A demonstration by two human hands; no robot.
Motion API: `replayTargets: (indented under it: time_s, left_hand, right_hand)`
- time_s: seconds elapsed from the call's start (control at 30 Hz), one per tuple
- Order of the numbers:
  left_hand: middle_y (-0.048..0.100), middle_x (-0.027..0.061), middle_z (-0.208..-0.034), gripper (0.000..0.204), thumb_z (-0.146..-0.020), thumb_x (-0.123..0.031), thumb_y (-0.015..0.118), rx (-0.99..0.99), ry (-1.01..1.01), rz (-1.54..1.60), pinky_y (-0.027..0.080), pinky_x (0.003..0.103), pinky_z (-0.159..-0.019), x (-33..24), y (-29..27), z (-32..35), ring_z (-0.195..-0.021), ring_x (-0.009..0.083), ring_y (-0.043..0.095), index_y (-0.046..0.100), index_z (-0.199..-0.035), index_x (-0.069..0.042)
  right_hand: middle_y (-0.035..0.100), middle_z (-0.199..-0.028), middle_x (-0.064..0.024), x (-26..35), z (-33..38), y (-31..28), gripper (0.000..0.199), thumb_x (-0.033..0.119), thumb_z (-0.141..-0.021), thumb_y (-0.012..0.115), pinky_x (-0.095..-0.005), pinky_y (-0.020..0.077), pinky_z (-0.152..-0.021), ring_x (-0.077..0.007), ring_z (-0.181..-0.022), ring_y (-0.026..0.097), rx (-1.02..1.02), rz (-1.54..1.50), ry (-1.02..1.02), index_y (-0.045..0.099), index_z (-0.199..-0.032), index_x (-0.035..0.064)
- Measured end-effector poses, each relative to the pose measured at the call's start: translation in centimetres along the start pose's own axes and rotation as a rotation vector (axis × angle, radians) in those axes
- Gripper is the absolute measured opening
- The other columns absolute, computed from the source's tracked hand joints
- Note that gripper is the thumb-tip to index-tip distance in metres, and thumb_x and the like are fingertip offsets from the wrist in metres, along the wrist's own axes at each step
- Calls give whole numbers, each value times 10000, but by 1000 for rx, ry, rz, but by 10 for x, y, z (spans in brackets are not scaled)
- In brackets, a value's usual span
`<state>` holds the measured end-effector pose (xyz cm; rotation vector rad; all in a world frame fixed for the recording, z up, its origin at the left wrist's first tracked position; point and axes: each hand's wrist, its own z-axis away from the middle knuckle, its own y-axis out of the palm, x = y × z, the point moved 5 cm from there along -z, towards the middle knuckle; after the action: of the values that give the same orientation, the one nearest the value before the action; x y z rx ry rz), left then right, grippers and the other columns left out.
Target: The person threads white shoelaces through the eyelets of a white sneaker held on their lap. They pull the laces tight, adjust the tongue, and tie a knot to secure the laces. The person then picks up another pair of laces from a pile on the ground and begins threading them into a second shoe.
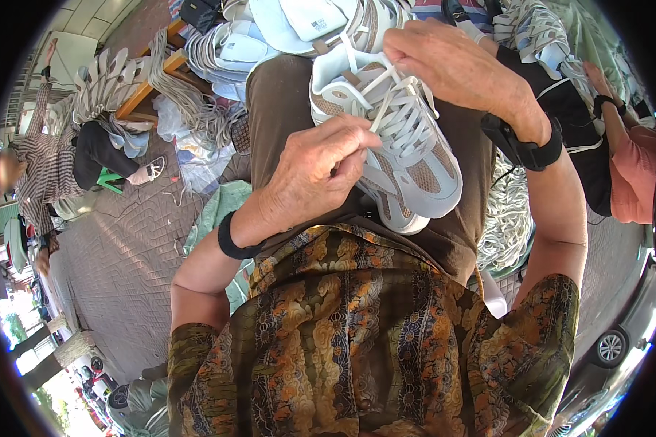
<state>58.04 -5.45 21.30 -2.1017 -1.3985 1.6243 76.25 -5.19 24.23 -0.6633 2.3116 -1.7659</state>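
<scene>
A grey-and-white sneaker (434,178) with beige mesh panels rests on my lap, its toe pointing toward me. Pale shoelaces (408,124) criss-cross over its tongue. At the lower part of the lacing, my left hand (313,167) is closed, thumb and forefinger pinching the shoelace. My right hand (455,69) is closed near the shoe's collar, fingertips gripping the shoelace by the upper eyelets. Beneath and beside this sneaker lies a second similar shoe (397,215), partly covered by it.
Stacked shoe uppers (229,54) lie ahead, beside a wooden bench (142,98). A heap of white laces (509,218) sits at my right. One person in a salmon top (634,175) works at right; another in a striped top (44,164) is at left. A parked car (612,349) stands lower right.
</scene>
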Motion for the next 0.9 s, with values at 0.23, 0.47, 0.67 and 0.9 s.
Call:
replayTargets:
  time_s: [0.23,0.47,0.67,0.9]
  left_hand:
    - [638,52,-955,183,-824,66,569,54,-164,124,455,230,-647,12,-1,-6,-736,97,554,639,-972,-15]
    - [634,-7,-917,236,-846,51,545,-133,-303,149,433,198,-673,21,-24,-11,-768,47,543,625,-1052,-32]
    - [672,73,-781,151,-826,-46,585,-76,-295,63,490,260,-658,61,-24,-55,-701,124,607,662,-950,-9]
    - [664,38,-750,107,-803,-55,634,197,-396,207,476,239,-668,85,7,-82,-702,99,595,691,-875,0]
  right_hand:
    - [555,-795,-53,-49,11,4,67,84,-874,584,-302,441,-658,-177,-714,539,150,-451,157,537,-889,39]
    - [539,-700,-25,-53,22,-9,111,60,-867,588,-292,427,-572,-148,-620,527,-442,81,100,579,-976,36]
    - [615,-894,-8,-38,36,42,166,19,-851,619,-254,478,-756,-94,-839,565,-111,-543,206,596,-1014,42]
    - [597,-850,8,-29,33,43,122,75,-888,611,-226,450,-721,-71,-795,530,-181,-713,243,612,-1005,43]
